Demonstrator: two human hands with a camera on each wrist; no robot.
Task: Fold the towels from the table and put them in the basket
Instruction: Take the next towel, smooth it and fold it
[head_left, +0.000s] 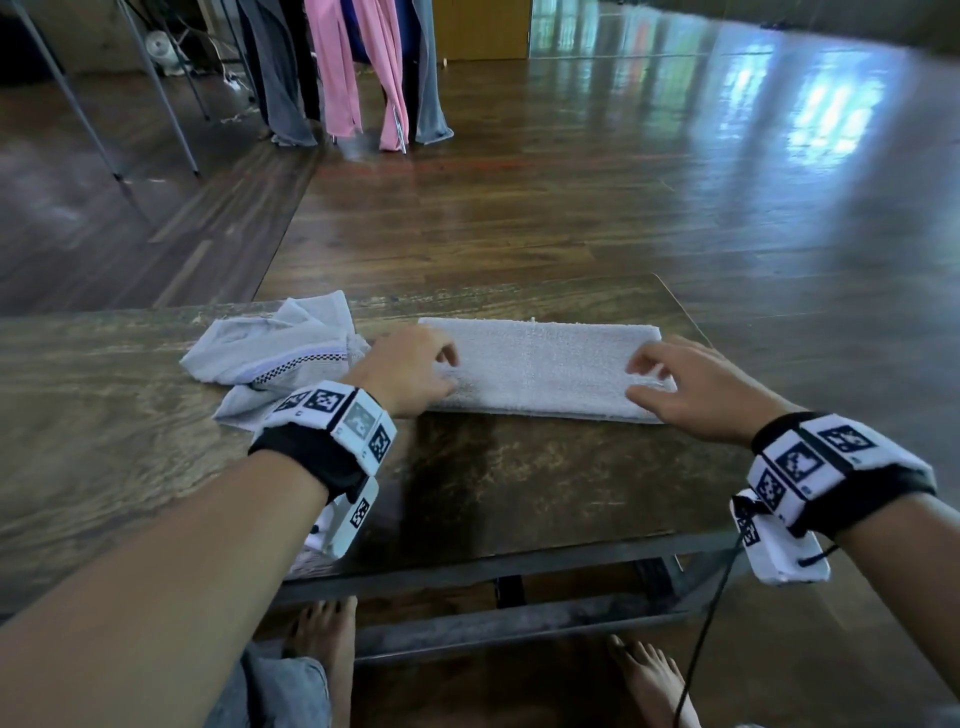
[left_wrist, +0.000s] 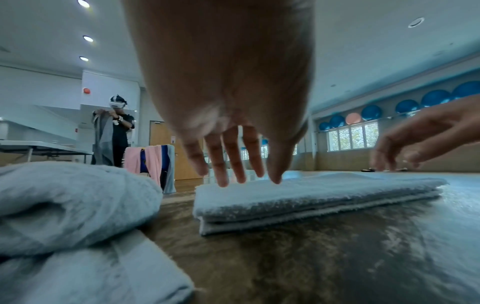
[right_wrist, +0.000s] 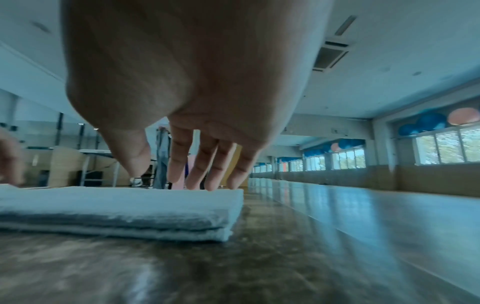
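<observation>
A white towel (head_left: 543, 366) lies folded into a long flat strip on the dark wooden table (head_left: 493, 478); its stacked layers (left_wrist: 298, 205) show from the side in both wrist views (right_wrist: 116, 214). My left hand (head_left: 415, 371) rests over the strip's left end, fingers straight and spread, tips touching the top (left_wrist: 233, 176). My right hand (head_left: 691, 387) is over the right end, fingers extended down onto the cloth (right_wrist: 205, 181). A crumpled grey towel (head_left: 280, 353) with a checked border lies just left of my left wrist (left_wrist: 64, 205). No basket is in view.
The table's far edge (head_left: 519, 291) and right edge are close to the strip. Beyond on the wooden floor stands a rack of pink and grey cloths (head_left: 358, 73). Another person (left_wrist: 116, 131) with a headset stands far off by a table.
</observation>
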